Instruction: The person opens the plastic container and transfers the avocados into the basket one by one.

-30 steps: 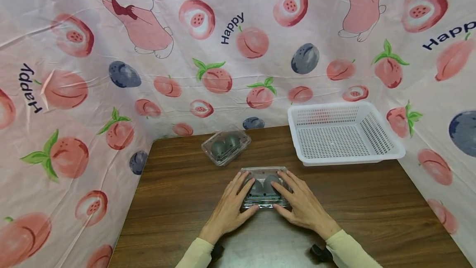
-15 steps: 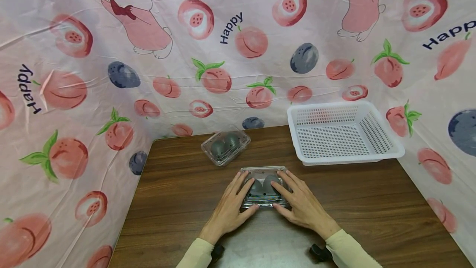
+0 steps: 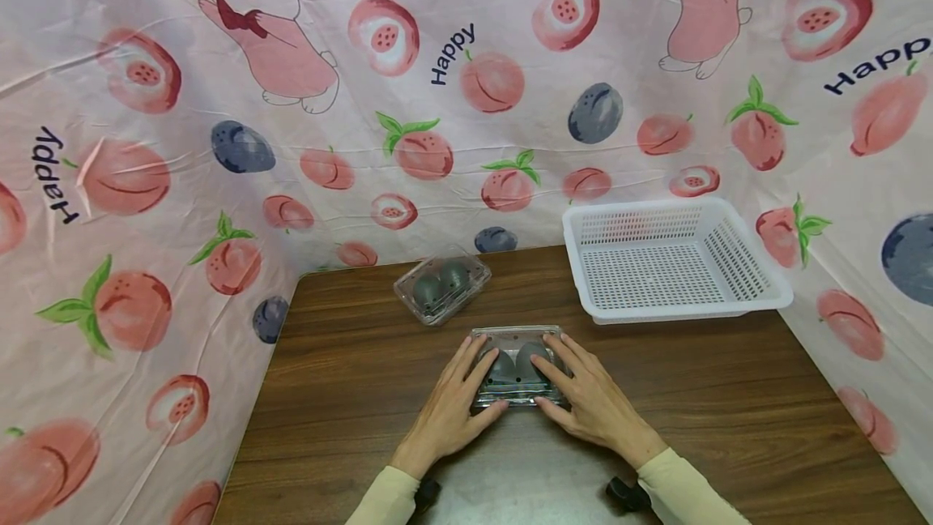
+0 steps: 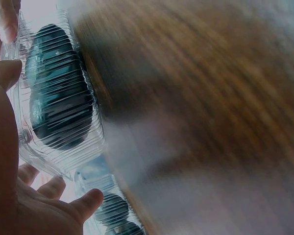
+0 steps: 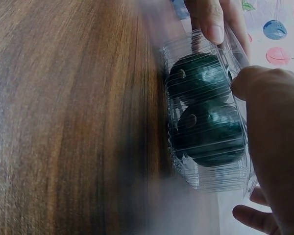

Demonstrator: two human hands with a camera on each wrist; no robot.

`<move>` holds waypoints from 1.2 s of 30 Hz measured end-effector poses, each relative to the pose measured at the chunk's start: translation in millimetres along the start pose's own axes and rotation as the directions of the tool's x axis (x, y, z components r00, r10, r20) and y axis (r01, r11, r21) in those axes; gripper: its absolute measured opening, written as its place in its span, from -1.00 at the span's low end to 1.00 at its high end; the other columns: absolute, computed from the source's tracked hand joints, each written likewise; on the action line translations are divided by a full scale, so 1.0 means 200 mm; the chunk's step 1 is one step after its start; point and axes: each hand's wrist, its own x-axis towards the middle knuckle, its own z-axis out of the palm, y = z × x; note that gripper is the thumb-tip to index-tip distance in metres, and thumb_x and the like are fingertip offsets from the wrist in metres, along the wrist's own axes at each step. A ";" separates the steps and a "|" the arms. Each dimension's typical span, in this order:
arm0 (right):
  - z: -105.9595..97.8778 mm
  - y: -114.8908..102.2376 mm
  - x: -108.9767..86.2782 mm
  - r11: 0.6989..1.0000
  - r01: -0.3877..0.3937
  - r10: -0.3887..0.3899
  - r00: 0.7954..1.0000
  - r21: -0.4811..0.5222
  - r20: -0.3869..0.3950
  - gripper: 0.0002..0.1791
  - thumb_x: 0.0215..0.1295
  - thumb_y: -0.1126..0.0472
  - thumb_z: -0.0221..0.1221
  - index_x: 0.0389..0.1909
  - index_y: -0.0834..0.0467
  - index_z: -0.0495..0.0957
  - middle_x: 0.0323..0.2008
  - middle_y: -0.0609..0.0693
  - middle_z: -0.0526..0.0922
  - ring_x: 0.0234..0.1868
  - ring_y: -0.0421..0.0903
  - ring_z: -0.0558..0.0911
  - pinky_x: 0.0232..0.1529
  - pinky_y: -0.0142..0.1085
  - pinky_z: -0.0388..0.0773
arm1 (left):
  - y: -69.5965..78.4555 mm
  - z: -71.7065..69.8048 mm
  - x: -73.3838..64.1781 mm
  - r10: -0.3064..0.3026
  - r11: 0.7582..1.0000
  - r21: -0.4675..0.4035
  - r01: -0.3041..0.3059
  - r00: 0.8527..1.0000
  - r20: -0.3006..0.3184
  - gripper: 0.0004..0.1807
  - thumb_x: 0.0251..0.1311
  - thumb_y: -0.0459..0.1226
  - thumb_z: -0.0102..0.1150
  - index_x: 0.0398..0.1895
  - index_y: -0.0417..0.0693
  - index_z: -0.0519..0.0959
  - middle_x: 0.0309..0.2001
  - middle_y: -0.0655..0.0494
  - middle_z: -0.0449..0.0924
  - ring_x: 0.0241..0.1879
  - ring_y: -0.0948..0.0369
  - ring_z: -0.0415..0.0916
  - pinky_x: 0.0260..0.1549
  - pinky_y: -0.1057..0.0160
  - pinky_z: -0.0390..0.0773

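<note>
A clear plastic clamshell box [image 3: 517,389] lies on the table in the head view, its lid down. Through its ribbed wall, the right wrist view shows two dark green fruits [image 5: 210,132] that look like avocados, with small stem scars. My left hand [image 3: 448,407] rests on the left side of the box, fingers spread over the lid and thumb at the near edge. On the other side, my right hand [image 3: 601,407] lies in a mirrored pose, fingers fairly straight, thumb touching the near edge. The palms do not cover the middle of the lid.
A second clear clamshell box [image 3: 443,286] with two dark fruits sits farther back, turned at an angle. At the back right stands a white perforated basket [image 3: 670,316]. Fruit-printed cloth [image 3: 437,209] surrounds the back and sides of the wooden table [image 3: 350,395].
</note>
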 end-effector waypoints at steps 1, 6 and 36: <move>0.00 0.00 0.00 1.000 0.002 -0.002 1.000 0.000 0.000 -0.29 0.53 -0.22 0.42 0.51 0.09 0.64 0.57 0.35 0.54 0.51 0.48 0.60 0.15 0.40 0.78 | 0.00 0.00 0.00 0.003 1.000 -0.002 -0.003 1.000 -0.004 -0.05 0.45 0.09 0.51 0.77 0.00 0.35 0.82 -0.12 0.18 0.82 -0.23 0.10 0.64 -0.37 0.41; 0.00 0.00 0.00 1.000 0.005 -0.005 1.000 -0.008 0.002 -0.29 0.53 -0.22 0.42 0.52 0.09 0.63 0.57 0.36 0.54 0.51 0.48 0.60 0.11 0.41 0.79 | -0.01 0.01 0.00 0.022 1.000 0.001 -0.022 0.999 -0.026 -0.05 0.42 0.08 0.53 0.76 -0.02 0.36 0.80 -0.16 0.21 0.79 -0.28 0.15 0.60 -0.40 0.45; 0.03 0.00 0.01 1.000 0.015 -0.016 0.999 -0.016 -0.041 -0.27 0.79 -0.32 -0.11 0.46 0.13 0.67 0.52 0.39 0.58 0.47 0.50 0.63 0.19 0.36 0.79 | -0.01 0.01 0.01 -0.011 1.000 -0.020 0.011 1.000 -0.009 -0.07 0.44 0.09 0.52 0.75 0.02 0.38 0.82 -0.10 0.18 0.83 -0.21 0.10 0.65 -0.33 0.42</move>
